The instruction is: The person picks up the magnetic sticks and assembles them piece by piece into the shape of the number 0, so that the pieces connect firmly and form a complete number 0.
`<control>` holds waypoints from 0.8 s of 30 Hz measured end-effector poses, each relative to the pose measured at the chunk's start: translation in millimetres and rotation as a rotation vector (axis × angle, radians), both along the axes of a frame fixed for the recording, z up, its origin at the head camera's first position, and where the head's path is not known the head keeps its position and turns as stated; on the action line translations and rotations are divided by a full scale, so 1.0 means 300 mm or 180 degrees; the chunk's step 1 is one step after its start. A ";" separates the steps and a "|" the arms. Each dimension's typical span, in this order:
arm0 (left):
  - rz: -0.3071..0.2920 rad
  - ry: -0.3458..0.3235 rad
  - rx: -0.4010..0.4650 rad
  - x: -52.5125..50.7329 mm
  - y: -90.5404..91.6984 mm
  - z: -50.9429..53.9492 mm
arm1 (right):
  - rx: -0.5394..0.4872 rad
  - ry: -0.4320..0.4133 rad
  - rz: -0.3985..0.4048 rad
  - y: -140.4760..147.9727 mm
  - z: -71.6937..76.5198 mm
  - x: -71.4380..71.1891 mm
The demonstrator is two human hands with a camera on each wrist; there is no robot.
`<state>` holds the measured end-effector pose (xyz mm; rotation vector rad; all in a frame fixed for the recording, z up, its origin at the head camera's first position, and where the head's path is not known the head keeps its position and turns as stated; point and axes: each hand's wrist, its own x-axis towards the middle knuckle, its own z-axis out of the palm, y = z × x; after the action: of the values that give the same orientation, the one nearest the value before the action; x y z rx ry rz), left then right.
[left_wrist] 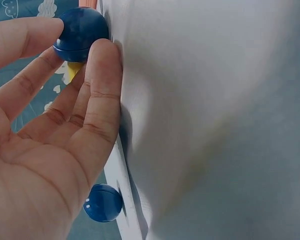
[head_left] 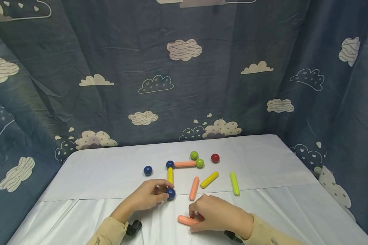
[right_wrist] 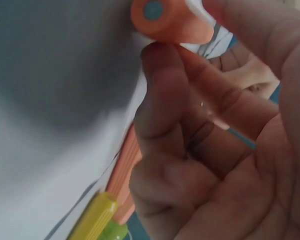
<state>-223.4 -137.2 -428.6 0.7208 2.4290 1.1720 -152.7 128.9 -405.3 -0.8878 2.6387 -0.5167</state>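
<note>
My left hand (head_left: pixel 148 195) pinches a blue ball (head_left: pixel 170 194) between thumb and fingers. That ball stands at the near end of a yellow rod (head_left: pixel 170 175), whose far end meets another blue ball (head_left: pixel 170 164). From there an orange rod (head_left: pixel 185 164) runs right to a green ball (head_left: pixel 199 163). Nearer the front, my right hand (head_left: pixel 216 214) holds a loose orange rod (head_left: pixel 187 220) with its fingertips and thumb. In the right wrist view, a round grey-blue spot (right_wrist: pixel 153 9) shows on the end of this held orange rod (right_wrist: pixel 182 22).
Beyond my right hand lie another orange rod (head_left: pixel 194 188), a yellow rod (head_left: pixel 209 179) and a lime rod (head_left: pixel 234 183). Farther back rest a second green ball (head_left: pixel 194 155) and a red ball (head_left: pixel 215 158). A loose blue ball (head_left: pixel 148 170) sits left on the white cloth (head_left: pixel 110 177).
</note>
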 end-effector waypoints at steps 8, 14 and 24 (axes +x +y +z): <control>-0.0061 -0.0045 0.0025 -0.006 0.000 0.006 | -0.0134 -0.0170 -0.0235 -0.030 -0.007 0.017; -0.0055 -0.0113 0.0073 -0.009 -0.002 0.010 | -0.0802 -0.0671 -0.0307 -0.040 -0.019 0.011; -0.0051 -0.0163 0.0163 -0.003 -0.010 0.015 | -0.1411 -0.1526 -0.0671 -0.072 -0.047 0.004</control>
<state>-224.4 -140.3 -423.9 0.7150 2.3548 1.2355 -151.6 107.4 -419.4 -0.5044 2.2129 -1.2325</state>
